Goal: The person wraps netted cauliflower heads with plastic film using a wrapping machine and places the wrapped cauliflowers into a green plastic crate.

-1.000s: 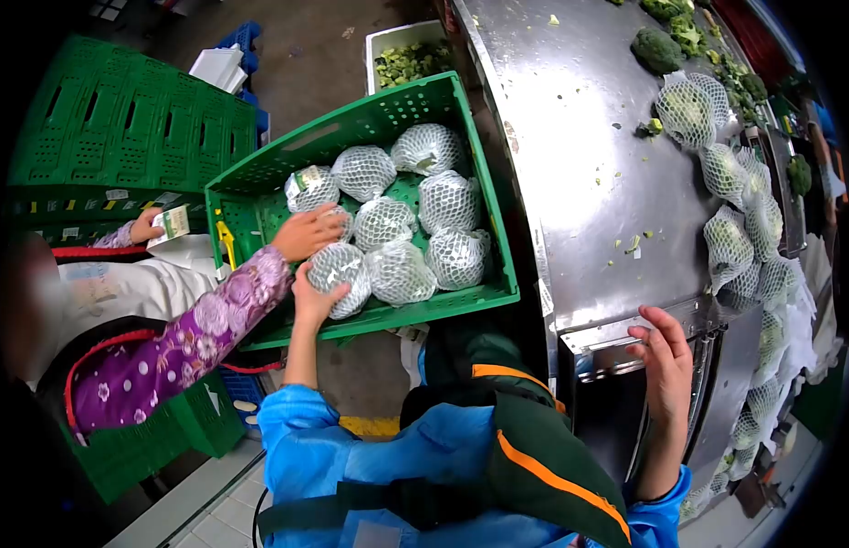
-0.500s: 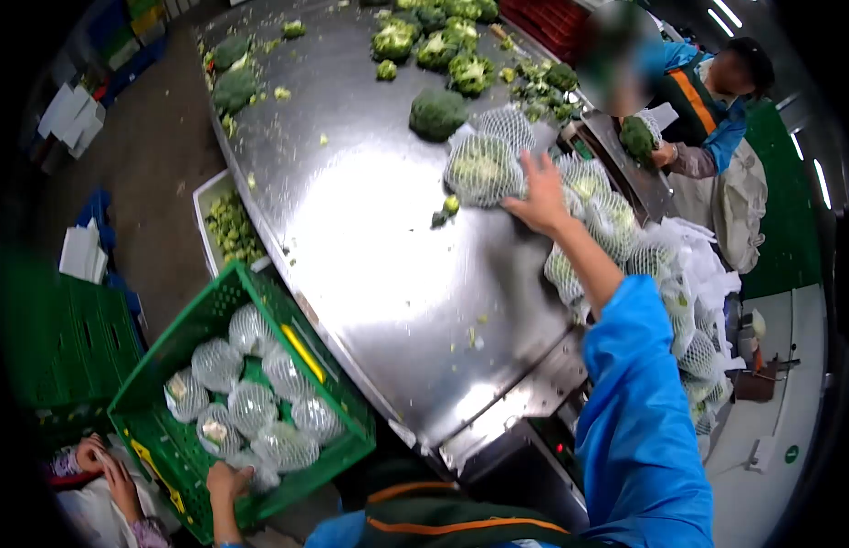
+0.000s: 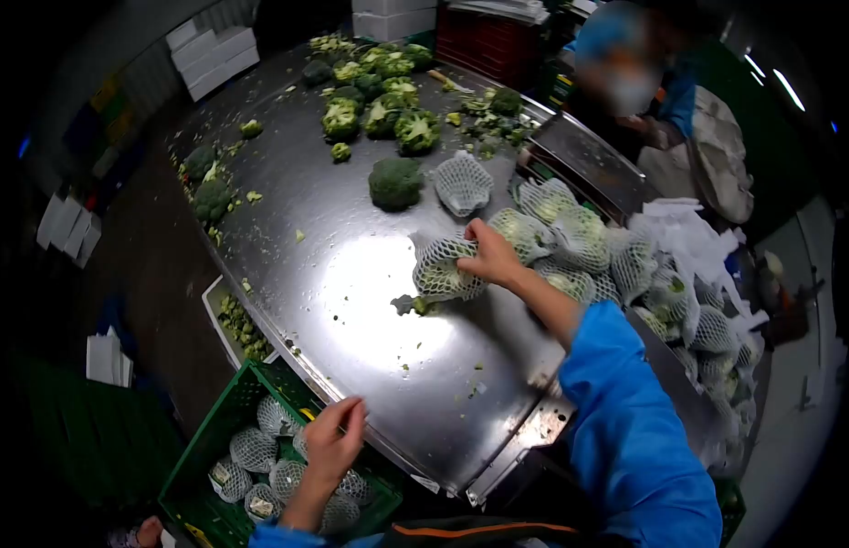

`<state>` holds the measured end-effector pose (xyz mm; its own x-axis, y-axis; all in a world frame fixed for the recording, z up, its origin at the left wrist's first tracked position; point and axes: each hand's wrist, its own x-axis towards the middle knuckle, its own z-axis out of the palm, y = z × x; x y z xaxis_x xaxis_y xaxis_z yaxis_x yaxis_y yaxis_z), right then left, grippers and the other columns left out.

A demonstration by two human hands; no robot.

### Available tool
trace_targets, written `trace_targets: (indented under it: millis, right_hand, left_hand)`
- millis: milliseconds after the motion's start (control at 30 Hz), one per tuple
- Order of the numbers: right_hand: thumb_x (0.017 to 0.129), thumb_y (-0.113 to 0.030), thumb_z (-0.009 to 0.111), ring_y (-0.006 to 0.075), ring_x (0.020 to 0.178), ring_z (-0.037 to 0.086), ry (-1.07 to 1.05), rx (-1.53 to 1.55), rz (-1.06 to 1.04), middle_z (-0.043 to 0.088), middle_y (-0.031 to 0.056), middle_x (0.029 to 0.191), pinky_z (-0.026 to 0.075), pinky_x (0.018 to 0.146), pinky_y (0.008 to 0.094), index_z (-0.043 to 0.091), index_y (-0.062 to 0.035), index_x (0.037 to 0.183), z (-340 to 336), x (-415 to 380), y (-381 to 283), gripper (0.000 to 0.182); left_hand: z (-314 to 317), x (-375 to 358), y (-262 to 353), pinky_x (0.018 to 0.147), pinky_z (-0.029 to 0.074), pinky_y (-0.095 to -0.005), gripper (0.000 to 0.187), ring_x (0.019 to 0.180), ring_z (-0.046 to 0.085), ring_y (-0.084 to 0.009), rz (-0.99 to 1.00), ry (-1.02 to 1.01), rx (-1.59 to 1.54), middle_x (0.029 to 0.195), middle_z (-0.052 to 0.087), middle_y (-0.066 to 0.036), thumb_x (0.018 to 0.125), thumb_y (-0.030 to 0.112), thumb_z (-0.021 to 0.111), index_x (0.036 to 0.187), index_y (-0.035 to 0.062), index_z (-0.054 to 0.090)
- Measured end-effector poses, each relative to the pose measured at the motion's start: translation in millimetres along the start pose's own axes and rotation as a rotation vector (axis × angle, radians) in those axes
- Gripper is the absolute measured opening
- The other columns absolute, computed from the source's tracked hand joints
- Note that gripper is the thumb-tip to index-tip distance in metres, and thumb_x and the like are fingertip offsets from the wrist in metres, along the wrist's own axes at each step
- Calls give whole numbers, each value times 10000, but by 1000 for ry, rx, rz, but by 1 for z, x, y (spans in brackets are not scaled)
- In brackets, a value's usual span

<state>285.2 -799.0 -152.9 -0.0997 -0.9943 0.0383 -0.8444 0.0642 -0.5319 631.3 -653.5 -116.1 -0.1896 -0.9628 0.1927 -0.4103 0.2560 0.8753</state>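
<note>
My right hand [image 3: 493, 256] grips the edge of a broccoli head in a white foam net [image 3: 445, 274] on the steel table, fingers pinched on the netting. A small broccoli piece [image 3: 419, 305] lies against its near side. Just beyond are a bare broccoli head [image 3: 395, 184] and a white foam net bundle [image 3: 463, 184]; what it holds is hidden. My left hand [image 3: 335, 443] hovers over the table-side rim of the green crate [image 3: 210, 416], fingers loosely bent and holding nothing. Several netted heads [image 3: 253, 449] lie inside the crate.
Netted broccoli heads [image 3: 580, 239] pile along the table's right side, beside loose white nets [image 3: 685, 228]. Trimmed broccoli [image 3: 383, 116] lies at the far end near a knife [image 3: 450, 81]. A white bin of scraps [image 3: 242, 324] stands left. Another person [image 3: 666, 128] is across the table.
My left hand has risen out of the crate towards the table edge. My right hand has closed on a netted broccoli head and shifted it nearer. The camera view has turned.
</note>
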Motion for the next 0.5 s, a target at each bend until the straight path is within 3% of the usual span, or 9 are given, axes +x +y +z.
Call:
trace_targets:
  millis: [33,100,167,200,233,300,367,433,500]
  right_hand:
    - [609,-265,701,285,819,546,27,101,-1,537,126,892,433,720,373,454,-67,953,-18,-24,-3,468]
    - [628,-312,704,232,800,536,94,292,21,536,96,870,429,710,341,473,-61,963,-71,-88,-15,479]
    - [693,-373,684,158,782,504,143,322,174,538,55,862,422,690,295,508,-57,983,-128,-165,-16,464]
    - [741,-409,634,149,776,507,164,398,282,544,46,857,423,693,283,514,-54,986,-154,-205,-14,447]
    - [788,-445,583,140,771,510,195,472,382,549,37,852,423,696,272,521,-52,988,-178,-241,-8,445]
    - [878,-426,470,128,922,512,288,539,746,559,47,1024,406,790,254,516,-19,1097,-218,-304,14,464]
    - [887,-484,397,131,954,518,331,622,835,564,72,1077,397,824,260,504,-7,1144,-239,-355,42,552]
    - [883,-530,352,182,1029,502,275,269,973,542,111,1139,375,883,300,479,3,1188,-235,-398,107,627]
    - [881,-544,303,282,1118,465,436,209,1041,474,173,1248,345,910,356,498,6,1175,-224,-426,104,654]
  left_hand:
    - [17,17,16,679,484,-261,168,714,618,-174,197,-24,6,781,635,-108,751,18,632,914,-15,615]
    - [47,45,42,878,417,-355,560,1113,463,-253,344,-158,18,1240,438,-166,736,66,648,1241,15,411]
    - [84,58,90,878,423,-385,769,1179,391,-265,246,-391,-229,1373,259,-145,754,103,644,1373,91,188]
    - [112,59,109,824,459,-362,758,1118,457,-253,329,-648,-391,1356,310,-135,774,97,627,1381,113,173]
    - [138,47,136,714,501,-312,717,989,546,-222,231,-832,-654,1309,377,-156,794,90,609,1377,122,194]
    - [196,22,174,569,509,-263,675,795,611,-169,284,-956,-623,1150,510,-206,808,122,605,1363,131,222]
    - [255,-10,201,575,495,-279,635,735,628,-211,195,-1056,-607,1083,550,-220,822,215,594,1335,60,253]
    - [304,-41,210,626,484,-321,656,752,628,-267,350,-1104,-315,1085,544,-244,812,253,605,1320,22,261]
    - [326,-66,214,660,474,-348,660,753,618,-295,374,-1101,-222,1070,552,-242,810,279,605,1308,3,273]
